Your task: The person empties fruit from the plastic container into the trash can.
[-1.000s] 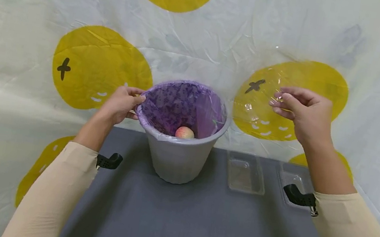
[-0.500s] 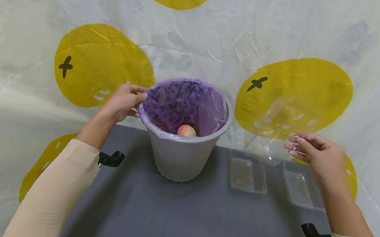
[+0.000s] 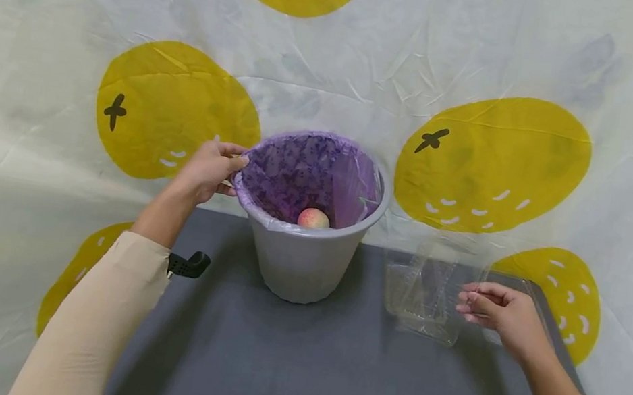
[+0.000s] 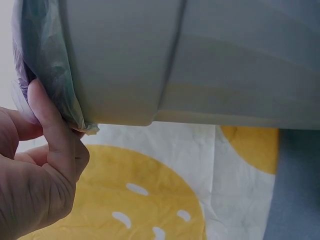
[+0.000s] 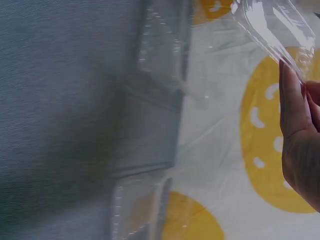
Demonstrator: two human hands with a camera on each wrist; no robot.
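Observation:
A grey bucket [image 3: 300, 263] lined with a purple patterned plastic bag [image 3: 295, 177] stands at the table's back edge. Inside it shows a pink-and-yellow peach [image 3: 313, 218]. My left hand [image 3: 210, 171] grips the bucket's rim and the bag's folded edge on the left side; the left wrist view has the hand [image 4: 50, 150] there too. To the right, my right hand [image 3: 504, 318] pinches a clear plastic container [image 3: 429, 327] by its edge, tilted above the table. That container [image 5: 272, 30] is cut off at the top of the right wrist view.
Two more clear containers lie on the grey table [image 3: 290, 371]: a left one [image 3: 395, 284], partly behind the held one, and a right one [image 5: 135, 210], mostly hidden by my right hand in the head view. A white cloth [image 3: 342, 65] with yellow shapes hangs behind.
My right hand has come down and slightly right with the clear container, from in front of the cloth to low over the table. My left hand stays on the bucket's rim.

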